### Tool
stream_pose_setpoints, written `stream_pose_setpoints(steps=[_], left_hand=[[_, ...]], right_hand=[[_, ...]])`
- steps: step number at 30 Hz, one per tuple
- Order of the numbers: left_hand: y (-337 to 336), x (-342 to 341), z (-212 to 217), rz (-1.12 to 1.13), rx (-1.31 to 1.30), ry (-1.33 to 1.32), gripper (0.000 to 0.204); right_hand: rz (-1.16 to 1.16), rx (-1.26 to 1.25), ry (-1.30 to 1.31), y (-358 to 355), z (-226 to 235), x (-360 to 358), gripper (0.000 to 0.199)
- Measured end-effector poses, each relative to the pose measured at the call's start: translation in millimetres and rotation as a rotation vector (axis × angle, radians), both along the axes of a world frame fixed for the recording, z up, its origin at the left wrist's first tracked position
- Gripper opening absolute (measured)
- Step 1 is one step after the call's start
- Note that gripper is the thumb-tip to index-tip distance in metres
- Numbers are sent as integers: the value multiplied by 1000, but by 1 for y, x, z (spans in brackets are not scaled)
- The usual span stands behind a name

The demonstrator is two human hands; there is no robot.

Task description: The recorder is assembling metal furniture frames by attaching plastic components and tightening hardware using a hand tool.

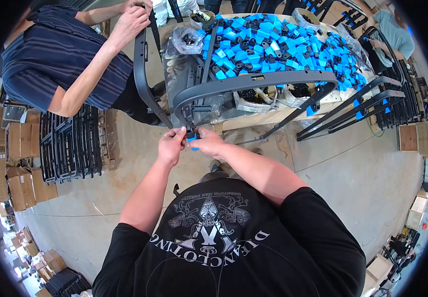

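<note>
Both my hands sit mid-frame, left hand (pixel 171 141) and right hand (pixel 208 142) with fingers pinched on a small blue clip (pixel 193 144) at the curved grey frame (pixel 253 81) end.

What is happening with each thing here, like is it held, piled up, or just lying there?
Left hand: pinching the small blue part.
Right hand: gripping the same part at the frame's end.
Small blue part: held between both hands.
Curved grey frame: lying across the table, one end at the hands.
Blue and black parts: heaped loose on the table.
Black grids: stacked on the floor.
Cardboard boxes: stacked up.
</note>
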State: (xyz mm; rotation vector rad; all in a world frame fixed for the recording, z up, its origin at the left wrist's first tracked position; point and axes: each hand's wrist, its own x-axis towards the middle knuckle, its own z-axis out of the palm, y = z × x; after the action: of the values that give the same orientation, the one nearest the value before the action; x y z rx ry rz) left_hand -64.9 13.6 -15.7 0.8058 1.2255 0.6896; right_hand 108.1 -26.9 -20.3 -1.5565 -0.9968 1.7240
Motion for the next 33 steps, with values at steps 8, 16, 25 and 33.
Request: stream_pose_setpoints(steps=[8,16,25,33], left_hand=[[-58,13,66,-184,807,598,35],[-48,42,104,-624,1244,594,31],[-42,38,83,-423,1092,551,20],[-33,32,75,-363,784,675,24]], right_hand=[[-219,-349,557,-11,47,46,69],[-178,-270,802,-12,82,50,77],[-182,-204,676,-12,47,59,49],[-42,46,253,-14,49,41,24]])
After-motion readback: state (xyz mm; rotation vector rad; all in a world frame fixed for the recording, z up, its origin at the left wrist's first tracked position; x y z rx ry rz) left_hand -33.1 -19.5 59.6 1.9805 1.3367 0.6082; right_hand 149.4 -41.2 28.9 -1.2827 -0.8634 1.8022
